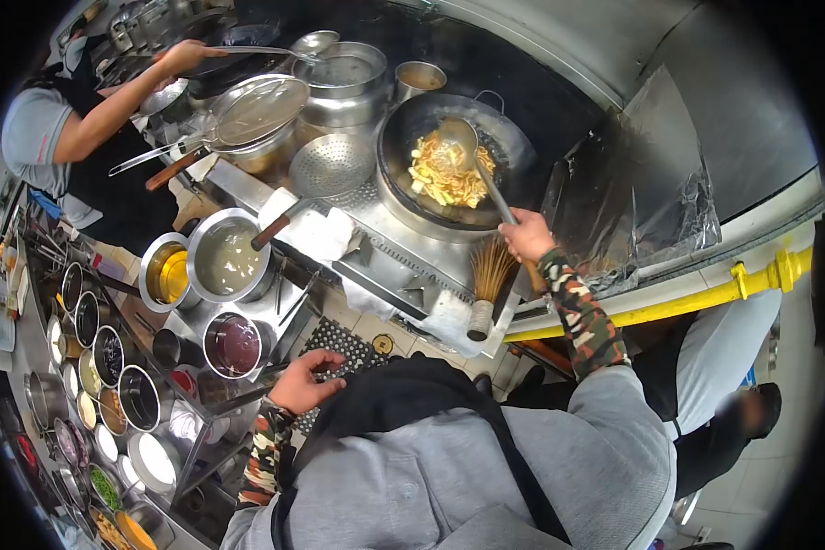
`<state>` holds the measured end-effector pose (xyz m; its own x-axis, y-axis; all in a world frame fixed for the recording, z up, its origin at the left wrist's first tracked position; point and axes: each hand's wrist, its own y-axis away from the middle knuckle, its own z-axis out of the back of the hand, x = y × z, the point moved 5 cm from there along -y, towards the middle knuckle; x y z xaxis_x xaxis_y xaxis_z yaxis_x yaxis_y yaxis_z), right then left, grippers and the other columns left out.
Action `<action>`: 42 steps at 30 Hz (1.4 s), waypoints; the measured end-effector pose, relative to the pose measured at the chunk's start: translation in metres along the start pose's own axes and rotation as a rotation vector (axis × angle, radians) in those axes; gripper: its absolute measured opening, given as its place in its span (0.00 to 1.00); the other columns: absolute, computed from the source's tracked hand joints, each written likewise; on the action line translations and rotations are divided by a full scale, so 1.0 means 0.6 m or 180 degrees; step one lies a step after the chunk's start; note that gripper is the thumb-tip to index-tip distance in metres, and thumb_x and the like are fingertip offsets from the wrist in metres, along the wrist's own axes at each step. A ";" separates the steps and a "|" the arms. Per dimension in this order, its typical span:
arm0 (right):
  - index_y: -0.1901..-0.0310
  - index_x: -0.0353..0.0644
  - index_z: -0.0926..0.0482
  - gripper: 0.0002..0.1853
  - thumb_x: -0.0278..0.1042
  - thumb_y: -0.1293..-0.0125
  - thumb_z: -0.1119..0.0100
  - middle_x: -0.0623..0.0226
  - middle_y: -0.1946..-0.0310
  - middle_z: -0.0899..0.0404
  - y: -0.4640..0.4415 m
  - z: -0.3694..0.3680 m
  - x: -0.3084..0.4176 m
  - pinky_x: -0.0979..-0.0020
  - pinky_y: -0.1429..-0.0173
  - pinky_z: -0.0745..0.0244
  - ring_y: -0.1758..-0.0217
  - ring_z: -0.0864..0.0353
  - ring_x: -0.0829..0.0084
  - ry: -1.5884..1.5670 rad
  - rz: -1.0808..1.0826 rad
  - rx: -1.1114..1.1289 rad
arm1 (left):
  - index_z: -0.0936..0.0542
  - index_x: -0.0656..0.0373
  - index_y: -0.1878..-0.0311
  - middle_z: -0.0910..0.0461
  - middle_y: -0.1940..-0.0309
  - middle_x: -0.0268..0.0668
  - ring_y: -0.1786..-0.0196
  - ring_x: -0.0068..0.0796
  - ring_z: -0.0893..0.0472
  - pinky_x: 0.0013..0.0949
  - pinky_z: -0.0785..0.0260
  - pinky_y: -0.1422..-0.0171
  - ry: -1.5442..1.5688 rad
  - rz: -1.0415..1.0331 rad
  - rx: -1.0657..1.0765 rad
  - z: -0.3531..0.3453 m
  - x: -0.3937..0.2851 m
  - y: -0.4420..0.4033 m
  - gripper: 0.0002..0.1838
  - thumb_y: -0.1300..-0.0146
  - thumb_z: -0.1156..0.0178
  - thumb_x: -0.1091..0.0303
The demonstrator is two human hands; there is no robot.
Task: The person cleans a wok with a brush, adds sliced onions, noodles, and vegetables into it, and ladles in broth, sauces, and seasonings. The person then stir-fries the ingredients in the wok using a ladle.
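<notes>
My right hand (528, 236) is closed around the handle of a long ladle (493, 188). The ladle's bowl rests against pale yellow noodle-like strips (451, 170) inside a dark wok (513, 137) on the stove. My left hand (308, 381) hangs at waist height before my dark apron, holding nothing, its fingers loosely bent and apart from the thumb. A bamboo wok brush (491, 275) stands below my right hand at the stove's edge. Left of the wok, a perforated skimmer (332, 167) with a wooden handle lies beside a white cloth (316, 225).
At the left, another person's hand (185, 57) holds a long ladle over a metal pot (341, 69). Bowls of pale liquid (229, 255), yellow oil (170, 275) and reddish liquid (233, 345) sit near my left side. A yellow pipe (651, 302) runs along the right; another person stands there.
</notes>
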<state>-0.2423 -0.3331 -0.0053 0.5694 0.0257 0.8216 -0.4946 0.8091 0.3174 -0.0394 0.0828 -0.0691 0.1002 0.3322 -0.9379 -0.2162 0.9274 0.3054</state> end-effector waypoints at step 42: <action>0.45 0.33 0.27 0.23 0.31 0.43 0.42 0.47 0.67 0.20 0.004 -0.015 -0.016 0.59 0.55 0.25 0.61 0.20 0.47 0.0377 0.0325 -0.0169 | 0.25 0.63 0.45 0.21 0.49 0.36 0.44 0.26 0.22 0.32 0.32 0.36 0.0087 -0.0481 0.1540 0.066 -0.119 -0.315 0.22 0.44 0.34 0.78</action>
<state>-0.2431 -0.3260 -0.0170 0.5929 0.1759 0.7858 -0.5202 0.8286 0.2070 0.0329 -0.1094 -0.0531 0.0686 0.1895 -0.9795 0.2742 0.9404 0.2012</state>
